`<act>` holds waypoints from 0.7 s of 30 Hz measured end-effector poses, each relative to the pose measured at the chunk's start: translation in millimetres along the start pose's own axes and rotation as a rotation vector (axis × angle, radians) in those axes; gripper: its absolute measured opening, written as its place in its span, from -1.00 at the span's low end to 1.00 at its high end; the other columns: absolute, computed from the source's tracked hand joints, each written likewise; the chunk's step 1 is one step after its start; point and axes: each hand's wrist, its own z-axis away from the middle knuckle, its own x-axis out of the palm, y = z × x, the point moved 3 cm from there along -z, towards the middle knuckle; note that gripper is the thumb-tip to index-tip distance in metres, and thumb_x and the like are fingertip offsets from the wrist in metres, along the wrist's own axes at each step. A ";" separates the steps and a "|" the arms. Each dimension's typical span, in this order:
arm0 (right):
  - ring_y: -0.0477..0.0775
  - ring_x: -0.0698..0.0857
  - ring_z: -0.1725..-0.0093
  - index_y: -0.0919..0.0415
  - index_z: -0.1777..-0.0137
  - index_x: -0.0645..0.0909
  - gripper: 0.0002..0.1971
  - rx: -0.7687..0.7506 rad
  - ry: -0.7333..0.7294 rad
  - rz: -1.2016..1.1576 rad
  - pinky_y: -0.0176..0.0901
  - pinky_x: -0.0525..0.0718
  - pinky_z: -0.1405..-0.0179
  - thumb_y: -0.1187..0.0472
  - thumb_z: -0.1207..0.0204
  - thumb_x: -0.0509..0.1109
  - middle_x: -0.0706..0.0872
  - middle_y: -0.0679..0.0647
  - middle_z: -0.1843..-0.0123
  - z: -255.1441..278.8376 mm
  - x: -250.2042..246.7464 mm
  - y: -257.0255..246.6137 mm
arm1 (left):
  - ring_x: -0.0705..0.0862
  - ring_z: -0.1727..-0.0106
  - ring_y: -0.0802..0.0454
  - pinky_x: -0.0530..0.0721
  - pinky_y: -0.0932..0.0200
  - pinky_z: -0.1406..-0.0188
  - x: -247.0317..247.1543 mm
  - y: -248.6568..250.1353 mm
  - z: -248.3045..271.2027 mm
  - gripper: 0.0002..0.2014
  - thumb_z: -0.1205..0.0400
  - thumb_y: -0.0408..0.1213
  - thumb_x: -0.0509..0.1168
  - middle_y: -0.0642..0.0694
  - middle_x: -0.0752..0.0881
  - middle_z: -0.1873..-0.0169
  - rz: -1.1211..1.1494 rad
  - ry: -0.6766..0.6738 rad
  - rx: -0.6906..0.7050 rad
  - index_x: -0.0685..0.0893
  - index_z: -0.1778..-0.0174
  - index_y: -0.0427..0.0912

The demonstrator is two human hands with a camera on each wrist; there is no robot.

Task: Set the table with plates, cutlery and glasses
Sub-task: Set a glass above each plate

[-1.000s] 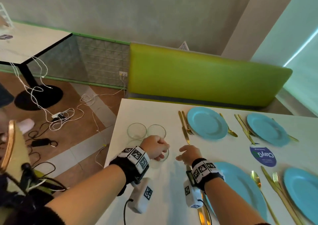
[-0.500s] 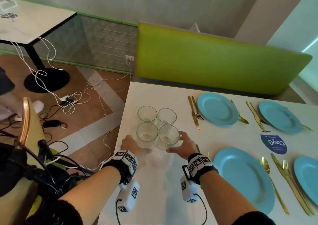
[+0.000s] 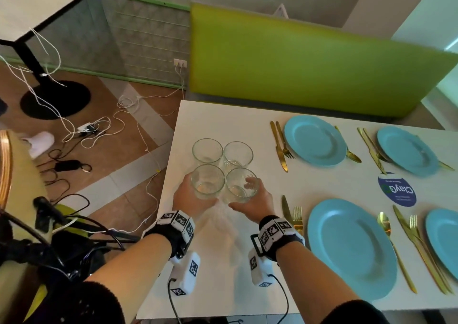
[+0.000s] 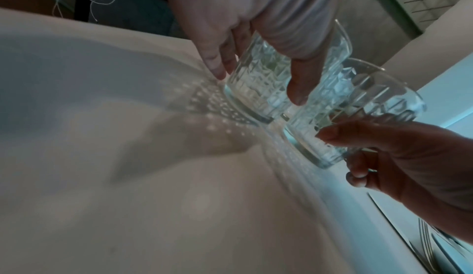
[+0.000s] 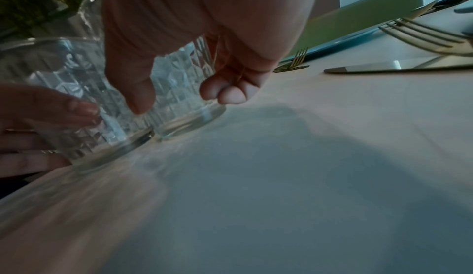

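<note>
Our left hand (image 3: 189, 196) wraps the near-left glass (image 3: 207, 181), thumb on our side and fingers curled round its far wall; that grip is closed on the glass, which stands with its base on the bench (image 3: 218, 269). Our right hand (image 3: 256, 201) does the same with the near-right glass (image 3: 241, 185), thumb and fingers pinching its patterned wall low down, base also on the bench. The two held glasses stand just beside each other, nearly touching between the grips.

Directly beyond the grips stand two more glasses, the far-left glass (image 3: 207, 150) and the far-right glass (image 3: 238, 154), packed tight against the held pair. To the right of the right grip lie a gold knife (image 3: 285, 208) and gold fork (image 3: 297, 218) beside a blue plate (image 3: 352, 247); three other blue plates with cutlery are already laid further right.

We judge the plates and cutlery done, with the glasses left to hand out.

The risks from here:
- Lifting both glasses together may knock them against each other, or against the far pair, since all four are crowded.
- The left glass sits near the bench's left edge; a slip could send it to the floor.
- The walls are smooth and ribbed; a low pinch may let a glass tilt.
</note>
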 end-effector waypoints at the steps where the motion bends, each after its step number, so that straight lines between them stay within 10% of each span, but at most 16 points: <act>1: 0.02 0.63 -0.20 0.06 -0.38 0.41 -0.23 0.006 0.000 0.002 -0.34 0.48 -0.06 0.09 -0.17 0.68 0.65 -0.02 -0.25 1.1 -1.0 1.4 | 0.52 -0.44 -0.06 0.46 0.18 -0.35 0.2 1.0 1.5 -0.13 -0.28 -0.29 0.63 -0.08 0.55 -0.41 0.001 0.006 0.002 0.38 -0.50 -0.09; 21: 0.17 0.62 -0.25 0.15 -0.32 0.48 -0.30 0.278 0.454 -0.093 -0.11 0.55 -0.21 0.08 -0.19 0.67 0.65 0.15 -0.26 7.7 -254.3 112.9 | 0.59 -0.36 -0.08 0.46 0.30 -0.15 150.7 167.7 33.1 -0.17 -0.28 -0.20 0.62 -0.11 0.62 -0.35 -0.061 -0.280 0.317 0.42 -0.47 -0.12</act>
